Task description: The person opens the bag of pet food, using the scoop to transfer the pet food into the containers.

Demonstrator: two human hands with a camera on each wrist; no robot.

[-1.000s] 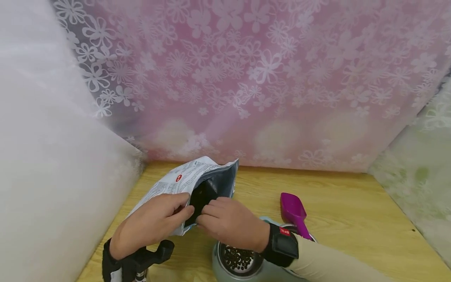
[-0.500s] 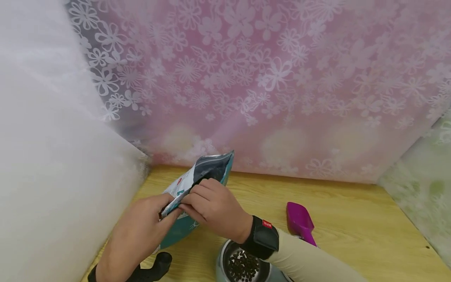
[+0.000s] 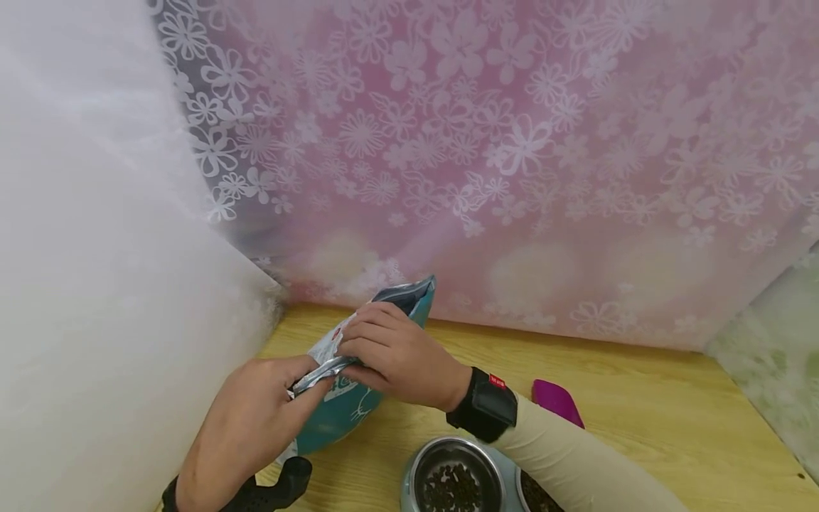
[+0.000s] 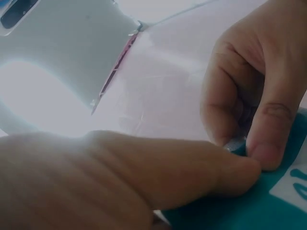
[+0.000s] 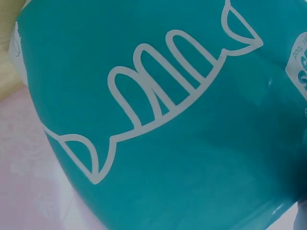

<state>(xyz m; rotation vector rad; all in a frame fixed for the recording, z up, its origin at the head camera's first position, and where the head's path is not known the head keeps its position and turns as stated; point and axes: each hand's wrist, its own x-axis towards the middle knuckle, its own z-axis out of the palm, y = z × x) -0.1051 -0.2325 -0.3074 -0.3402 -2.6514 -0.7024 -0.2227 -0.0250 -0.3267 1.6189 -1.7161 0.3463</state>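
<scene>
A teal and white pet food bag [image 3: 333,419] stands tilted in the head view, its printed front also filling the right wrist view [image 5: 192,134]. My left hand [image 3: 256,412] pinches the near end of the bag's top edge between thumb and fingers. Farther along that rim, my right hand [image 3: 403,359] grips the edge, fingers over the back and thumb on the teal side. Between the hands the rim is pressed flat, while the far corner of the mouth gapes. In the left wrist view both thumbs press the teal film close together. The bag's contents are hidden.
A double feeder [image 3: 409,483] with metal bowls stands at the front, brown kibble [image 3: 451,491] in both. Behind the right forearm lies a purple scoop [image 3: 555,400], its handle hidden. The wooden tabletop [image 3: 672,398] meets a flowered pink curtain [image 3: 480,213] and a white side wall [image 3: 115,284].
The bag's wide mouth has been drawn nearly flat at the near end, and its teal front has turned into view. My right hand has gone from inside the mouth to gripping the rim.
</scene>
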